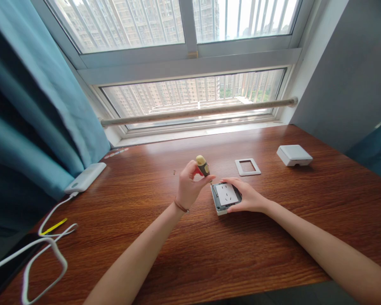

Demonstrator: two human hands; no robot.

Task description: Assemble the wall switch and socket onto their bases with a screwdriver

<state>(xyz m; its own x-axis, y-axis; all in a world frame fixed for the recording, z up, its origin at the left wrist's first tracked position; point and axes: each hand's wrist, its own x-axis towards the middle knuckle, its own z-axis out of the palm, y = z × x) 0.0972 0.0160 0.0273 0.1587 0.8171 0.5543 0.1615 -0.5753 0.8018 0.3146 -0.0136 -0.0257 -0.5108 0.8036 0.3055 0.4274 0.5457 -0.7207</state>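
A wall socket (pixel 227 194) with a white face and dark grey frame sits on a white back box on the table. My right hand (pixel 248 195) grips it from the right, thumb at the near edge and fingers at the far edge. In my left hand (pixel 190 180) is a screwdriver (pixel 203 165) with a yellow and black handle, held between thumb and fingers. Its shaft slants down to the left side of the socket, where the tip meets a screw spot. A small screw (pixel 174 172) lies on the table left of my left hand.
Beyond the socket lies a white cover frame (pixel 247 167). A white box (pixel 294 155) stands at the back right. On the left are a white power strip (pixel 85 178), its looping cable (pixel 62 258) and a yellow strip (pixel 54 226). Window and curtain border the wooden table (pixel 139 169).
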